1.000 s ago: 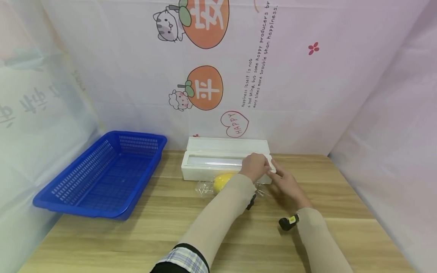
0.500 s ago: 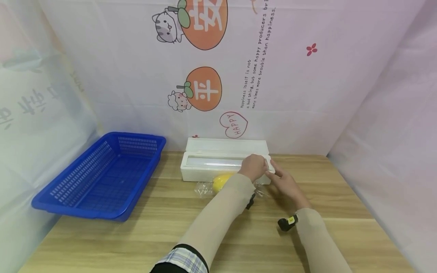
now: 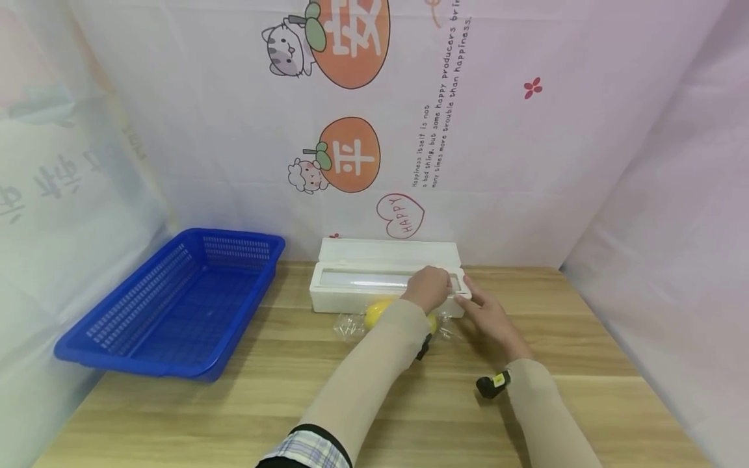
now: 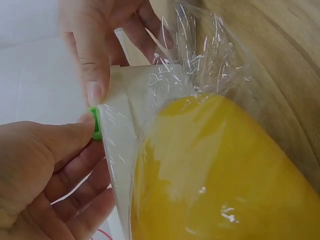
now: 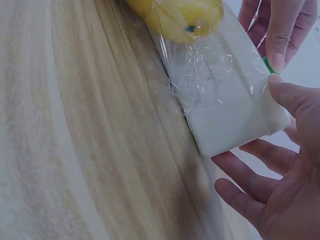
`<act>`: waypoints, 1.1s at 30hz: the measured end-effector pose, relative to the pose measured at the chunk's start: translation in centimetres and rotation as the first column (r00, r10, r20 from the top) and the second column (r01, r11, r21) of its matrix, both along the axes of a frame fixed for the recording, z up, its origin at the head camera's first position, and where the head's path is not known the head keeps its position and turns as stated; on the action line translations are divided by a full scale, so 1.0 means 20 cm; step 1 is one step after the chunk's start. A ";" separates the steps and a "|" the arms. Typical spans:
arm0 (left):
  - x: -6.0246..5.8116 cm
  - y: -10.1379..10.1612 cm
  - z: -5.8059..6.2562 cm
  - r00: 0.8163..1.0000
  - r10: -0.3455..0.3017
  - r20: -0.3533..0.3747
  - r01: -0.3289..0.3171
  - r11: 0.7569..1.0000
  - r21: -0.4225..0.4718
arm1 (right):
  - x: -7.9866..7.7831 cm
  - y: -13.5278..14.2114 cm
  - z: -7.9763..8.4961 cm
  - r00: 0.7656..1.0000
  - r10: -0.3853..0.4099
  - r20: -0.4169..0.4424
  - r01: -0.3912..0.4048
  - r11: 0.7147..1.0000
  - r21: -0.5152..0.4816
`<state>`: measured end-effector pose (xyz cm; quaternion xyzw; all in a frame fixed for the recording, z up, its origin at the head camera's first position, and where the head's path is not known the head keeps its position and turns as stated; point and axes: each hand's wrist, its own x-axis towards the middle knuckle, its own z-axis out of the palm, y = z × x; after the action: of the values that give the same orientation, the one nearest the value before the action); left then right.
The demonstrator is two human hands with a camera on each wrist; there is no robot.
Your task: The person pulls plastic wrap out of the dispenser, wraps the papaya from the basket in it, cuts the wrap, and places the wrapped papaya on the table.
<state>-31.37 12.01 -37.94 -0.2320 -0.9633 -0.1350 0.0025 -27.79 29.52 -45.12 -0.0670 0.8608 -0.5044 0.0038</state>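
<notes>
A long white cling film box (image 3: 342, 298) stands at the back of the table, its lid (image 3: 389, 252) tipped back and a window along its top. My left hand (image 3: 428, 288) reaches over it and pinches a small green slide cutter (image 4: 96, 122) at the box's edge. With thumb on the edge and fingers round the end, my right hand (image 3: 493, 320) grips the box's right end. Clear cling film (image 5: 200, 75) hangs from that edge over the front wall. Wrapped in the film, a smooth yellow fruit (image 4: 215, 165) with a green tip lies against the box, partly behind my left sleeve.
To the left stands a blue plastic basket (image 3: 215, 325) with slotted walls. The wooden table (image 3: 456, 422) meets a printed white cloth (image 3: 497, 162) close behind the box. Black wrist cameras (image 3: 493, 385) stick out from the sleeves.
My left hand has shifted slightly left along the box's front edge, showing more of the yellow fruit's right end. My right hand keeps its hold on the box's end.
</notes>
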 end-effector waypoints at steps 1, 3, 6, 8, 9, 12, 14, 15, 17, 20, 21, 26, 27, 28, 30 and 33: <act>0.00 0.00 0.00 1.000 0.006 -0.011 -0.006 1.000 -0.020 | 0.00 0.00 0.00 1.000 -0.004 0.001 0.004 1.000 -0.006; 0.00 0.01 0.00 0.999 0.009 -0.044 -0.012 0.998 -0.066 | 0.00 0.01 -0.01 1.000 -0.008 0.002 0.008 1.000 -0.025; -0.01 0.01 -0.01 0.997 0.011 -0.080 -0.020 0.994 -0.111 | 0.00 0.00 -0.01 1.000 -0.003 -0.005 0.003 0.999 -0.054; -0.01 0.00 -0.01 0.997 0.012 -0.083 -0.021 0.994 -0.107 | 0.00 0.00 -0.01 1.000 -0.001 -0.006 0.001 0.998 -0.064; -0.02 -0.01 0.00 0.997 0.014 -0.075 -0.021 0.995 -0.097 | 0.00 0.00 -0.01 1.000 0.000 -0.007 0.000 0.998 -0.061; -0.03 -0.04 0.00 0.998 0.014 -0.054 -0.018 0.998 -0.068 | 0.01 -0.01 0.00 1.000 0.000 0.002 0.000 0.999 -0.042; -0.03 -0.06 0.00 0.999 0.002 -0.040 -0.004 0.998 -0.055 | 0.01 -0.01 0.00 1.000 0.000 0.009 0.000 0.999 -0.041; -0.03 -0.07 0.00 0.999 -0.005 -0.037 0.003 0.999 -0.049 | 0.02 -0.01 0.01 1.000 0.002 0.010 -0.002 0.999 -0.043; -0.03 -0.08 0.00 1.000 -0.015 -0.026 0.014 0.999 -0.038 | 0.01 -0.01 0.01 1.000 0.005 0.010 -0.004 0.999 -0.046; -0.03 -0.09 0.00 1.000 -0.014 -0.018 0.014 0.999 -0.032 | 0.01 0.00 0.01 1.000 0.017 0.002 -0.017 0.999 -0.049; -0.03 -0.09 0.00 1.000 -0.011 -0.017 0.010 0.999 -0.032 | 0.00 0.00 0.00 1.000 0.019 -0.002 -0.019 0.999 -0.047; -0.02 -0.10 0.01 1.000 -0.003 -0.020 0.002 0.998 -0.063 | 0.01 0.00 0.00 1.000 0.017 0.000 -0.017 0.999 -0.046; -0.01 -0.10 0.01 1.000 -0.004 -0.025 0.002 0.997 -0.072 | 0.01 0.00 -0.01 1.000 0.016 0.001 -0.016 0.999 -0.045; -0.01 -0.10 0.01 1.000 -0.004 -0.030 0.002 0.997 -0.079 | 0.01 0.00 -0.01 1.000 0.014 0.001 -0.014 0.999 -0.045; -0.01 -0.10 0.01 0.999 -0.002 -0.044 -0.002 0.995 -0.096 | 0.01 0.00 -0.01 1.000 0.010 0.000 -0.010 0.999 -0.046; -0.01 -0.10 0.01 0.998 0.005 -0.064 -0.013 0.992 -0.124 | 0.01 0.00 -0.01 1.000 0.007 -0.004 -0.007 0.999 -0.044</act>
<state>-31.58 10.05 -37.83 -0.2314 -0.9703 -0.0672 0.0191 -27.58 29.48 -45.26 -0.0712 0.8493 -0.5231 0.0024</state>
